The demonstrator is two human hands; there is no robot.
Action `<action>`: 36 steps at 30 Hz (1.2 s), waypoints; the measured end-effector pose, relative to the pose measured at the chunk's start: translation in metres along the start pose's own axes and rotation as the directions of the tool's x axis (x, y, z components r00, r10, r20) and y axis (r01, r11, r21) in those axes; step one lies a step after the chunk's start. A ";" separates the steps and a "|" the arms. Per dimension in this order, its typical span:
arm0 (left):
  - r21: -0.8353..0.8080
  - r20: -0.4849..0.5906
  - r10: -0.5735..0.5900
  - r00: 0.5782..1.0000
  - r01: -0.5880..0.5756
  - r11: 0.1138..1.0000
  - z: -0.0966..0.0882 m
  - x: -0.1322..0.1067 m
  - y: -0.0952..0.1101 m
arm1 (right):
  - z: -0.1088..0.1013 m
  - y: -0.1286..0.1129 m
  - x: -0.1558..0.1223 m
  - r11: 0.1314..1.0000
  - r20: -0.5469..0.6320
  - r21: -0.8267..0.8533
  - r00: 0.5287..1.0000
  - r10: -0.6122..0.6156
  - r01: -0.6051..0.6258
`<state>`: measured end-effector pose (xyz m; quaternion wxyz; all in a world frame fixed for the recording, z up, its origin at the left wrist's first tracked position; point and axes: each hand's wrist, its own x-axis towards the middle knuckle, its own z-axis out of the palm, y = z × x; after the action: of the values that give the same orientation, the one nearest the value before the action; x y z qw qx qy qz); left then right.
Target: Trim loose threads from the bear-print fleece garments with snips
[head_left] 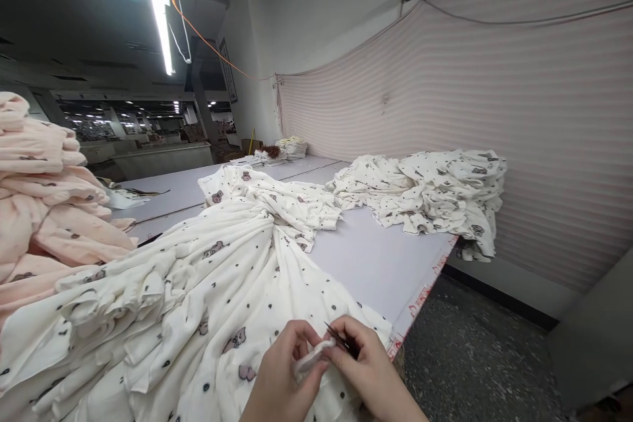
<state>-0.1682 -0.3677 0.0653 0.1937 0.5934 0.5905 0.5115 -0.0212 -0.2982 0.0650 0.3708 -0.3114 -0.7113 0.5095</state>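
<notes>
Near the table's front edge, my left hand [293,364] pinches a bunched edge of white printed fabric [311,357]. Close beside it, my right hand [355,355] is closed around small dark thread snips [341,337], whose pointed blades show above the fingers. The right fingertips also touch the same fabric edge. The cloth under both hands belongs to a large gathered white fabric [237,290] with small dark dots and greyish-pink animal prints, spread over the near part of the table.
Another heap of white printed fabric [425,188] lies at the table's right rear, partly hanging over the edge. Pink printed fabric [44,198] is piled high on the left. Folded cloth stacks [291,147] sit at the far end. A striped pink sheet [469,99] covers the wall.
</notes>
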 end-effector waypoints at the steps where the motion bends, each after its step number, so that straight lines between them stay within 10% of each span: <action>1: 0.112 -0.015 0.116 0.993 -0.114 0.987 -0.001 -0.002 -0.002 | 0.000 0.000 -0.003 0.999 -0.030 -0.038 0.999 -0.018 0.017; 5: 0.343 -0.039 0.492 0.870 -0.451 0.824 -0.005 -0.007 -0.009 | -0.001 0.000 -0.020 0.991 -0.061 -0.128 0.997 -0.043 0.035; 9: 0.383 0.008 0.598 0.802 -0.554 0.739 -0.005 -0.007 -0.008 | -0.002 -0.006 -0.027 0.982 -0.033 -0.171 0.996 -0.080 0.073; 14: 0.371 0.027 0.590 0.807 -0.556 0.744 -0.003 -0.006 -0.004 | 0.005 -0.011 -0.024 0.950 -0.008 -0.276 0.988 -0.153 0.145; 20: 0.377 0.038 0.589 0.807 -0.558 0.739 -0.004 -0.007 -0.005 | -0.001 -0.005 -0.032 0.997 0.116 0.057 0.992 0.053 -0.060; 29: 0.396 0.071 0.579 0.812 -0.556 0.731 -0.003 -0.007 -0.009 | -0.017 -0.003 -0.042 0.778 0.056 -0.570 0.957 -0.285 0.266; 36: 0.364 0.068 0.573 0.816 -0.555 0.747 0.001 -0.002 -0.005 | -0.013 0.006 -0.040 0.739 -0.001 -0.624 0.946 -0.323 0.252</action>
<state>-0.1689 -0.3681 0.0600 -0.0987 0.7569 0.4729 0.4402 0.0111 -0.3228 0.0537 0.3613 -0.3288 -0.8562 0.1680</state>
